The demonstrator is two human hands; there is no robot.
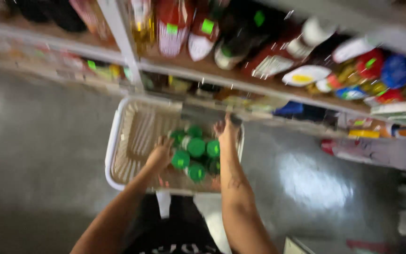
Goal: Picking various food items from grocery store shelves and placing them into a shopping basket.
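Blurred view down onto a white plastic basket (114, 141) with slatted cream walls, set on a grey floor (38, 155) in front of store shelves (189, 70).

Inside the basket, toward its right half: a cluster of green-capped bottles (196, 147), packed upright, caps up, touching one another. About seven caps countable, though smeared by motion.

Left hand (160, 154) lowered into the basket at the left edge of the cluster, fingers (167, 146) pointing toward the far rim and lying against the nearest green cap; cannot tell whether curled around a bottle or merely resting beside it. Left half of the basket, beyond the hand, showing only bare slats.

Right hand (226, 129) at the far right corner of the basket, beside the rightmost caps, fingers (222, 126) bent upward near the far rim; grip hidden by blur, so cannot tell whether closed on anything. Cluster lying between the two hands, nearer the right wall than the left.

On the shelves above: red bottles with white labels (172, 23), dark bottles, coloured jars (381, 70) at right, small green tags.
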